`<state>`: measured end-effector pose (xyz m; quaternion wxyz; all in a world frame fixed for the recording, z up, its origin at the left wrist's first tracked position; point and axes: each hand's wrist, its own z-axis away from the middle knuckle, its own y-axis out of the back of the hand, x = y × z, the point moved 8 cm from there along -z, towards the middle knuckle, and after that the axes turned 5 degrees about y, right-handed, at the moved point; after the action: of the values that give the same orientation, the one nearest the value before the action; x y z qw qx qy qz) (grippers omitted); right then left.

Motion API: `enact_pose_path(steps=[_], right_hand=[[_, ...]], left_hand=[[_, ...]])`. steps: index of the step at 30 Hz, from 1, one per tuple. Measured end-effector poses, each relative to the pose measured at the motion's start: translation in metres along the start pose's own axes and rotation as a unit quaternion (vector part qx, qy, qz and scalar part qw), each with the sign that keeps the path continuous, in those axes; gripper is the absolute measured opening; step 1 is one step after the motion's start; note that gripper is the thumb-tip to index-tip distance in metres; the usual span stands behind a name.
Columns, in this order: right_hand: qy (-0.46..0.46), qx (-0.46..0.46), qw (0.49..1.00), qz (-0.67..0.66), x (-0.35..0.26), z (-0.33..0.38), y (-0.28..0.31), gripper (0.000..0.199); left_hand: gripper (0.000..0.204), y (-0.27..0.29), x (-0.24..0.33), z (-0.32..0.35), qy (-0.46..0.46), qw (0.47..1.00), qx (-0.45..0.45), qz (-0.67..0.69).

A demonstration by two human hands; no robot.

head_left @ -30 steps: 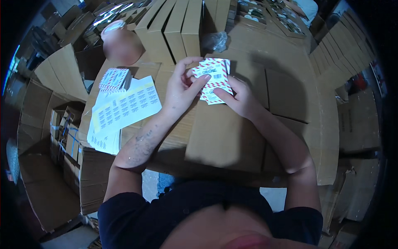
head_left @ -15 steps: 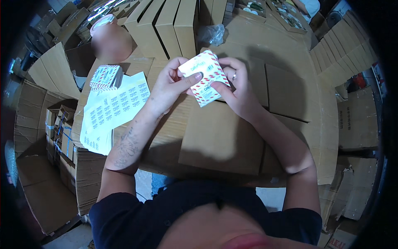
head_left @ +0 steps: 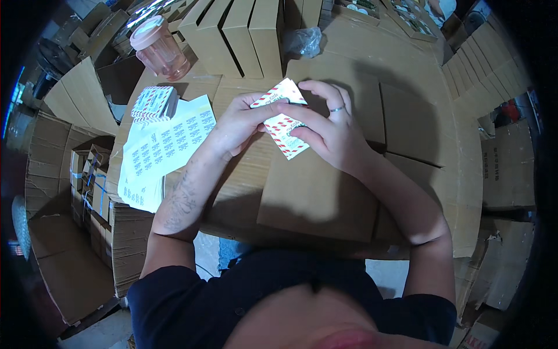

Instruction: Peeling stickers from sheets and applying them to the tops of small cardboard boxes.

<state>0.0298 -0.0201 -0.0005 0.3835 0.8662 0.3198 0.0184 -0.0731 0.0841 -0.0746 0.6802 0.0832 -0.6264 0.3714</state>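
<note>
Above a cardboard box, my left hand [head_left: 239, 121] grips a small white card [head_left: 288, 145] with red striped edges, its thumb lying across the printed face. Whether it is a single card or a thin stack I cannot tell. My right hand [head_left: 336, 131], with a ring on one finger, pinches the card's right side, its index finger and thumb on the face. The other fingers of that hand are curled behind or beside it. Under both hands lies the closed brown cardboard box [head_left: 317, 198].
At the left are a sheet of printed labels [head_left: 168, 136] on a paper pile and a stack of similar striped cards [head_left: 154, 103]. A pink bottle [head_left: 163, 52] stands behind them, beside upright cartons [head_left: 264, 41]. Crumpled clear plastic [head_left: 304, 42] lies at the back.
My right hand has shifted its hold, its index finger now reaching across the card's face toward the left thumb. The card is slightly turned and partly covered by the fingers.
</note>
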Motion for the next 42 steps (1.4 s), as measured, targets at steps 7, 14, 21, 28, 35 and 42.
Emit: enact_pose_path(steps=[7, 14, 21, 28, 35, 42], right_hand=[[0.036, 0.004, 0.997, 0.069, -0.012, -0.002, 0.007, 0.032], [0.064, -0.003, 0.994, 0.086, -0.018, 0.001, 0.005, 0.015], [0.105, 0.016, 0.988, 0.110, -0.020, 0.001, 0.007, 0.015], [0.151, 0.053, 0.974, 0.158, -0.027, 0.002, 0.017, 0.018], [0.093, 0.031, 0.990, 0.100, -0.017, 0.002, 0.012, 0.026], [0.055, -0.021, 0.997, 0.054, -0.014, 0.000, 0.006, 0.022]], left_hand=[[0.039, -0.019, 0.012, 0.005, -0.004, 0.997, -0.061, 0.046], [0.045, -0.025, 0.015, 0.013, -0.025, 0.995, -0.083, -0.051], [0.041, -0.022, 0.007, 0.011, 0.014, 0.996, -0.063, 0.058], [0.041, -0.024, 0.007, 0.004, 0.037, 0.987, -0.095, 0.126], [0.043, -0.021, 0.015, 0.011, 0.018, 0.990, -0.080, 0.112], [0.052, -0.027, -0.001, 0.014, 0.057, 0.981, -0.142, 0.119]])
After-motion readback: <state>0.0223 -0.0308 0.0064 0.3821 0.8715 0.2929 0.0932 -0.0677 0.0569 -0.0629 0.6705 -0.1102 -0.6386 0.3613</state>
